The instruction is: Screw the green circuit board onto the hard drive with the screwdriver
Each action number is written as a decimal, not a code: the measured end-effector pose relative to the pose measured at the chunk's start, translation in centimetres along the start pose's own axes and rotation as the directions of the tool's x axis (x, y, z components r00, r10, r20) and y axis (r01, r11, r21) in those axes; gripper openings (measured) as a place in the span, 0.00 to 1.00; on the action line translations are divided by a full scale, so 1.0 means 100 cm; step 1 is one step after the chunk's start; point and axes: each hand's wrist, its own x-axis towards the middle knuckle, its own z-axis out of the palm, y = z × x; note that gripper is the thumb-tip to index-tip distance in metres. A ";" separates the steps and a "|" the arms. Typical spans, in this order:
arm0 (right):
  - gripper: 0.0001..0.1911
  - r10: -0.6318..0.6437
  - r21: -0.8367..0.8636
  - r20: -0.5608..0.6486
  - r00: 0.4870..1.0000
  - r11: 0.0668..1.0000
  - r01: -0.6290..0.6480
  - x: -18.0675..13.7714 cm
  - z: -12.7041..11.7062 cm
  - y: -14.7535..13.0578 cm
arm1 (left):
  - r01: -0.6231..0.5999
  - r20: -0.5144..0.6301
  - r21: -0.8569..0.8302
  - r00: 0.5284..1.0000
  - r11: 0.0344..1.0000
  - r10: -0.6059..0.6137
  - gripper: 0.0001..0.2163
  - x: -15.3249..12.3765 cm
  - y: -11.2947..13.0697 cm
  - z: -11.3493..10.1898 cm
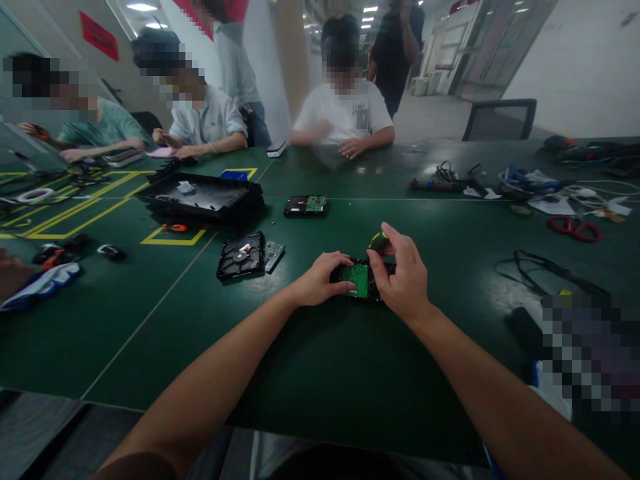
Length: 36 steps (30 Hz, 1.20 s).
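A black hard drive [361, 280] with a green circuit board facing up lies on the dark green table [320, 360] in front of me. My left hand [320, 279] grips its left side, fingers curled over the edge. My right hand [403, 273] is closed round a screwdriver with a black and yellow handle [379, 243], held upright over the drive's right part. The screwdriver's tip is hidden behind my fingers.
An opened hard drive [241, 255] with a loose board [274, 254] lies to the left, another drive [306, 205] further back, beside a black tray [200, 197]. Red scissors [575, 228], cables [545, 267] and tools lie on the right. Three people sit across the table; one stands behind.
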 end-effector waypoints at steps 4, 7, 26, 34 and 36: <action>0.33 -0.027 0.013 0.012 1.000 1.000 0.027 0.002 0.000 -0.001 | -0.008 -0.001 -0.001 1.000 1.000 0.008 0.22 0.000 -0.001 0.000; 0.33 -0.043 0.023 0.023 0.999 0.999 0.043 0.002 0.000 -0.003 | 0.000 -0.001 0.000 1.000 1.000 0.000 0.22 0.001 0.000 0.000; 0.36 -0.009 0.107 0.075 0.997 0.994 0.001 -0.002 0.003 -0.001 | 0.009 -0.006 -0.024 1.000 1.000 -0.009 0.23 0.001 -0.002 0.001; 0.35 -0.046 0.060 0.054 0.998 0.997 0.042 -0.001 0.002 -0.003 | 0.019 0.004 -0.014 1.000 1.000 -0.019 0.23 0.001 0.001 0.001; 0.34 -0.029 0.087 0.075 0.997 0.996 0.023 -0.002 0.002 -0.003 | 0.027 -0.006 -0.022 1.000 0.999 -0.027 0.23 0.000 -0.001 0.002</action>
